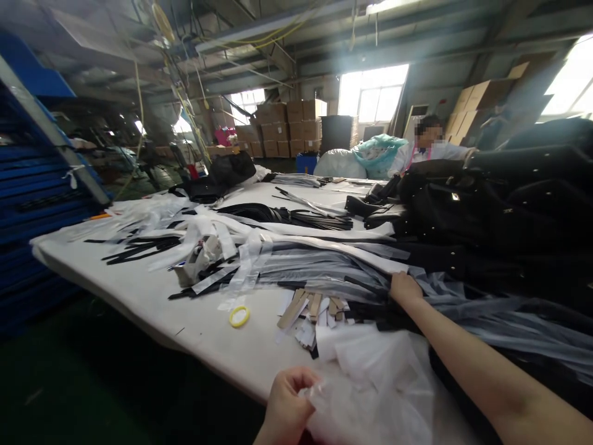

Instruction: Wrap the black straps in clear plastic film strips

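Note:
My left hand (291, 398) is at the near table edge, thumb and fingers pinched on a thin translucent plastic sheet (375, 377). The sheet spreads crumpled to the right, below my right forearm. Farther in, my right hand (405, 289) is closed at a layered bundle of long plastic-covered strips (315, 264). A white strip (365, 254) and a short black strip (364, 285) both run up to its fingers. What those fingers grip is hidden. Left of the sheet lies a pile of small grey and white card pieces (306, 309).
A yellow tape ring (239, 317) and a small grey box (194, 262) lie on the white table (152, 309). Black bags (519, 204) are heaped at the right. A person (428, 145) is behind them. Blue stacked panels (37, 204) stand at the left, cartons (291, 127) at the back.

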Available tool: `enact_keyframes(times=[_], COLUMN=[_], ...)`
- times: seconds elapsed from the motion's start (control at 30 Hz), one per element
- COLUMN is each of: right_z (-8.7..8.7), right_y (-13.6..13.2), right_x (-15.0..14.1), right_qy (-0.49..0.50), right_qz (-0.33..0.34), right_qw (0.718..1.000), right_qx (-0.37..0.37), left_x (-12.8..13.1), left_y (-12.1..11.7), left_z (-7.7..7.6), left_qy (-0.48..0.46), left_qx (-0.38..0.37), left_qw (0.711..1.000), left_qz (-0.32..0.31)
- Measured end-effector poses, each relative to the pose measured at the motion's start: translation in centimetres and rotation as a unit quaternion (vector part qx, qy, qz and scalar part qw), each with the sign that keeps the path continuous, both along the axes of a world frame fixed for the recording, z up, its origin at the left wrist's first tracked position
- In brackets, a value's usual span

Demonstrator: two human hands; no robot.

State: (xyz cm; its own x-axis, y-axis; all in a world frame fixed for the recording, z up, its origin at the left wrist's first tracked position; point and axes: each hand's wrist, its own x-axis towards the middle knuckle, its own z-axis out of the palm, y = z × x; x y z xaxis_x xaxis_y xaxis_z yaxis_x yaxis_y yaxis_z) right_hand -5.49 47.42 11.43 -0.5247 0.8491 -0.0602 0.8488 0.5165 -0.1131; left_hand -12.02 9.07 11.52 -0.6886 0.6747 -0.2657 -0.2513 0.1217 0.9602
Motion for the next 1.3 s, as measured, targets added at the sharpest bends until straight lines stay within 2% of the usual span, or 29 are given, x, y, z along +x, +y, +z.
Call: enact_keyframes(times=[0.1,0.27,0.4,0.57,0.73,0.87,1.03,1.2,1.3], right_z=[-1.4,-1.8,-1.7,-0.9,0.6,1.7,2.0,2.1,2.7], right_y=[0.8,2.0,2.2,1.7,0.0,-1.9,-2.9,-3.4,-4.7], right_x=[0.4,1.3,1.8,2.2,3.3,3.5,2.0,2.0,2.0], right_qy=[-0.036,-0.066,-0.08,-0.066,-0.043,-0.034,-0.053,-0.012,0.04], right_qz=[-0.001,0.014,0.009,0.058,0.098,0.09,0.061,0.09,0.113], right_qw=[0.999,0.997,0.997,0.996,0.994,0.992,0.996,0.996,0.993], right_qx=[0.023,0.031,0.013,0.006,0.038,0.075,0.034,0.004,0.002], left_x=[-0.2,-0.3,0.2,0.5,0.6,0.8,1.0,1.0,0.9], left_y=[-0.3,-0.3,-0.3,-1.2,-2.0,-2.3,-3.0,-4.1,-4.5], left_z=[-1.5,-2.8,-2.2,-1.1,-1.4,-1.5,-1.1,-1.3,-1.6], left_qy=[-0.028,-0.057,-0.054,-0.037,-0.011,0.013,0.025,0.013,0.022], left_qx=[-0.006,0.002,0.002,-0.001,-0.011,-0.008,-0.013,0.002,0.003], left_qw=[0.999,0.997,0.997,0.998,0.999,0.998,0.998,0.999,0.999], left_qz=[-0.022,-0.06,-0.059,-0.05,-0.038,-0.054,-0.061,-0.045,-0.042])
